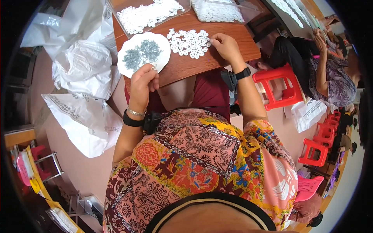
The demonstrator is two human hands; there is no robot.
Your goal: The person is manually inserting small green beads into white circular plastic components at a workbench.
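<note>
A scalloped white plate (127, 66) holds a loose heap of small dark grey metal pieces (142, 54), too fine to name. At the near rim of this plate, my left hand (144, 80) is closed in a pinch. A small whitish piece shows at its fingertips, its kind unclear. Right of the plate, many small white oval plastic pieces with holes (189, 43) lie spread on the brown wooden table (175, 74). My right hand (226, 47) is at the right edge of that pile, thumb and forefinger pressed together; whatever they hold is hidden.
Two clear bins with more white pieces, a left one (149, 16) and a right one (217, 11), stand at the table's far side. White sacks (83, 70) lie on the left. A red stool (279, 86) and a seated person (330, 79) are at right.
</note>
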